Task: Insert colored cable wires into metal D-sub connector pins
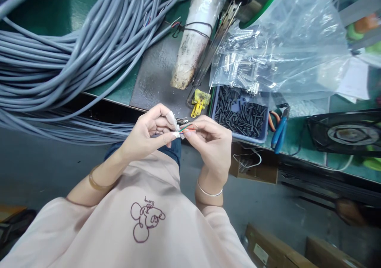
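Just past the bench's front edge, my left hand (150,130) and my right hand (212,141) meet fingertip to fingertip. Thin coloured wires (186,128), green and orange-red among them, run between the two pinches. White wrapping covers the thumb tip and a fingertip of my left hand. My right thumb and forefinger are closed on the wires; their ends are hidden by the fingers. Behind my hands, a small yellow tool (197,107) lies on a dark plate (157,77).
Grey cables (89,54) heap at left. A soldering iron stand (216,42) and white wrapped tube (193,38) stand behind. Right are a blue tray (266,131) of black sleeves, a bag (285,46) of metal pieces, blue-handled cutters (279,135) and a fan (348,133).
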### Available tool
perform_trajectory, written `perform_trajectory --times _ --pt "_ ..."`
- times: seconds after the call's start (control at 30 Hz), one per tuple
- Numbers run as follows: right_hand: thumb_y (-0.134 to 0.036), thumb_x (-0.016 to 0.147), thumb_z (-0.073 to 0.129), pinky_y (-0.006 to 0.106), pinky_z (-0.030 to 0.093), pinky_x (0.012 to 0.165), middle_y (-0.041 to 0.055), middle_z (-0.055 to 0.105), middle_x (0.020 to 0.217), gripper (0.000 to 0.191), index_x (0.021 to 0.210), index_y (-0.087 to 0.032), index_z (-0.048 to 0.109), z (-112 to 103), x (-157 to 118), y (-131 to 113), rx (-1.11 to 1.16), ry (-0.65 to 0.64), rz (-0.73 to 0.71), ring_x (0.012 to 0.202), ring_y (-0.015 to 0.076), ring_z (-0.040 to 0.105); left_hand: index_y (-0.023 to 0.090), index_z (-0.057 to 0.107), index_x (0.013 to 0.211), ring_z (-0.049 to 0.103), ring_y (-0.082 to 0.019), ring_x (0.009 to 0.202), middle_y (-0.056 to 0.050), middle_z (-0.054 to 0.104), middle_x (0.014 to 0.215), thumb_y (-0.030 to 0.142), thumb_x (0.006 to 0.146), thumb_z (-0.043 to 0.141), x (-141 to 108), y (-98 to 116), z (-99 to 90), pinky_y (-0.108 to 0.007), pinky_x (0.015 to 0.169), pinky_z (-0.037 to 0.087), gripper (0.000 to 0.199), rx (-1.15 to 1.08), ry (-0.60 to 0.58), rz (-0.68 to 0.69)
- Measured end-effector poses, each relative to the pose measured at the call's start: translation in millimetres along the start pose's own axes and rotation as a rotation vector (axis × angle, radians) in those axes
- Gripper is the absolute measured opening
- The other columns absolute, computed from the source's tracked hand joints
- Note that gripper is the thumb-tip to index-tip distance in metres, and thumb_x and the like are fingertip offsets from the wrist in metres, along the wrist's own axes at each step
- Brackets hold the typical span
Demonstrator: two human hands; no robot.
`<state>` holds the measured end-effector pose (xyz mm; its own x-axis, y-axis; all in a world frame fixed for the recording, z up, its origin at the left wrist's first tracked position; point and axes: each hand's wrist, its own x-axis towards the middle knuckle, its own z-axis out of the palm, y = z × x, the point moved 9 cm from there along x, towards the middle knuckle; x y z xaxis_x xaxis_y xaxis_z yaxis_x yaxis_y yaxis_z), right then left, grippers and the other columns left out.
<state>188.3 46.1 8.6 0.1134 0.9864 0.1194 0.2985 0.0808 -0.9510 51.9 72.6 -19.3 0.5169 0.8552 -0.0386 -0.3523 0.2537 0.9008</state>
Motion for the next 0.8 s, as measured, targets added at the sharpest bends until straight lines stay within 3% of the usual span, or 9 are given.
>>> perform_trajectory --times 0.3,0.53,0.6,0.73,0.8 --pt "-0.022 0.078 0.078 0.021 0.03 0.045 -0.0016 0.065 0.069 0.005 0.073 -0.023 0.077 2.0 1.6 6.4 0.067 -0.091 0.039 0.055 0.0071 0.048 0.017 0.054 0.086 0.061 -0.005 0.058 0.002 0.067 0.075 0.018 0.08 0.082 0.0 -2.5 4.8 -0.012 0.053 0.054 0.029 -0.03 -0.081 -0.026" --pt "-0.04 0.077 0.086 0.021 0.024 0.04 -0.0045 0.059 0.062 0.023 0.069 -0.021 0.075 21.3 0.9 6.9 0.182 -0.389 0.094 0.043 0.0027 0.035 0.016 0.056 0.082 0.066 -0.008 0.06 0.0 0.071 0.071 0.015 0.073 0.087 -7.2 -11.0 18.9 -0.015 0.057 0.053 0.032 0.01 -0.317 -0.25" --pt "-0.041 0.078 0.086 0.021 0.025 0.041 -0.0039 0.061 0.061 0.025 0.068 -0.021 0.075 17.3 1.8 5.4 0.123 -0.325 0.066 0.045 0.0038 0.037 0.016 0.055 0.082 0.062 -0.006 0.055 0.001 0.07 0.07 0.015 0.072 0.087 -6.9 -14.1 17.8 -0.014 0.053 0.05 0.034 -0.015 -0.298 -0.292" --pt "-0.034 0.087 0.076 0.024 0.036 0.047 -0.0012 0.068 0.066 0.017 0.074 -0.023 0.077 -13.1 -2.5 -0.5 -0.02 0.079 -0.034 0.054 0.0091 0.052 0.018 0.052 0.086 0.054 -0.003 0.045 0.005 0.068 0.067 0.019 0.069 0.087 0.3 -15.4 4.3 -0.013 0.044 0.045 0.039 -0.054 -0.089 -0.259" --pt "-0.033 0.091 0.071 0.025 0.039 0.05 -0.0001 0.069 0.069 0.016 0.08 -0.024 0.078 -20.3 -8.5 -5.7 -0.072 0.176 -0.091 0.06 0.0115 0.057 0.018 0.053 0.085 0.054 -0.003 0.044 0.005 0.067 0.064 0.016 0.069 0.085 2.5 -15.1 2.1 -0.012 0.043 0.044 0.036 -0.037 -0.041 -0.24"
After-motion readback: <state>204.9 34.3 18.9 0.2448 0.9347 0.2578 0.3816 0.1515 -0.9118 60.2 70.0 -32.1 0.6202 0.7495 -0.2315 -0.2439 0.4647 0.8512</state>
